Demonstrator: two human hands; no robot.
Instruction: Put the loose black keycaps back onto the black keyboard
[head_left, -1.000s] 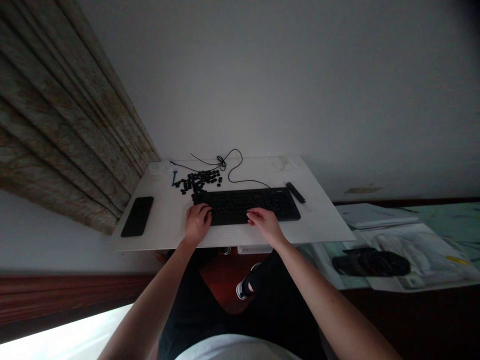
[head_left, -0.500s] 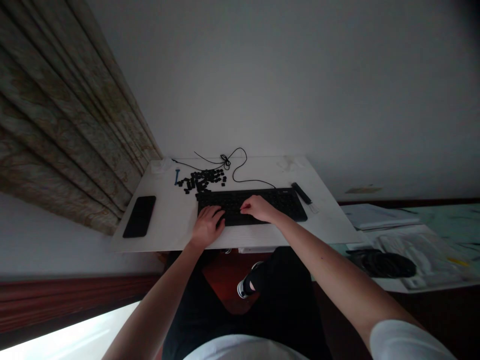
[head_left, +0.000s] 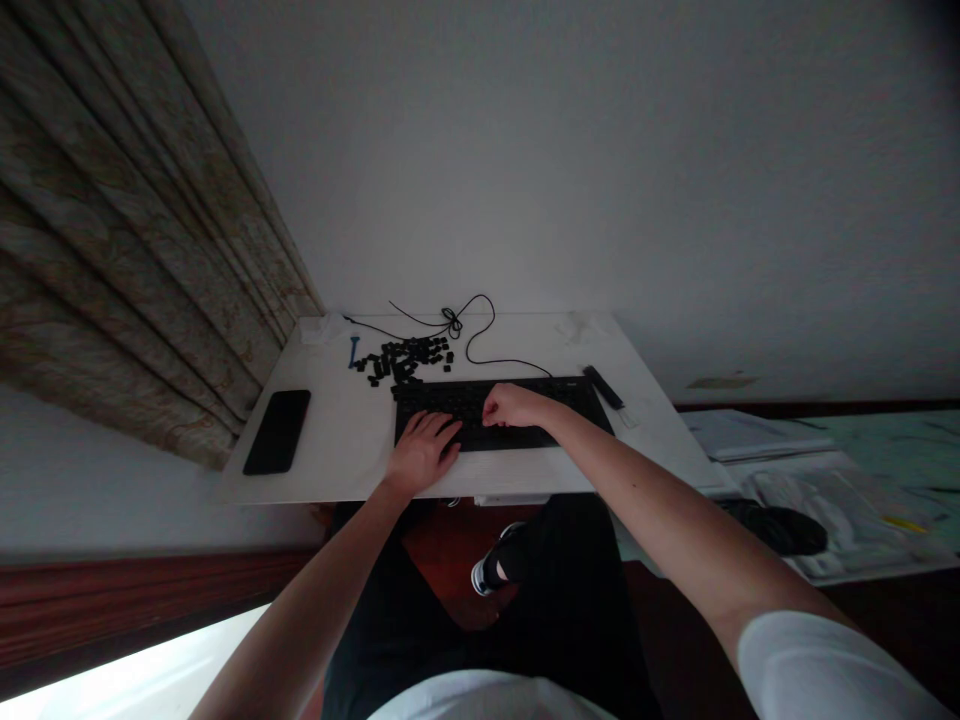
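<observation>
A black keyboard (head_left: 577,400) lies along the front of the white table. My left hand (head_left: 421,452) rests on its left front part, palm down with the fingers stretched out. Over the middle of the keyboard, my right hand (head_left: 514,405) has its fingertips pinched together close to the keys; whatever they hold is hidden or too small to name. Behind the keyboard's left end is a heap of loose black keycaps (head_left: 405,358). Beside the heap lies a small blue tool (head_left: 354,351).
A black phone (head_left: 277,432) lies at the table's left. The keyboard's thin black cable (head_left: 491,318) loops along the back. A dark brush-like tool (head_left: 603,386) lies by the keyboard's right end. A patterned curtain (head_left: 135,220) hangs at left; papers (head_left: 757,432) lie on a lower surface at right.
My left hand has slid slightly right on the keyboard, its fingers stretched further. My right hand has shifted only a little, fingertips still pinched.
</observation>
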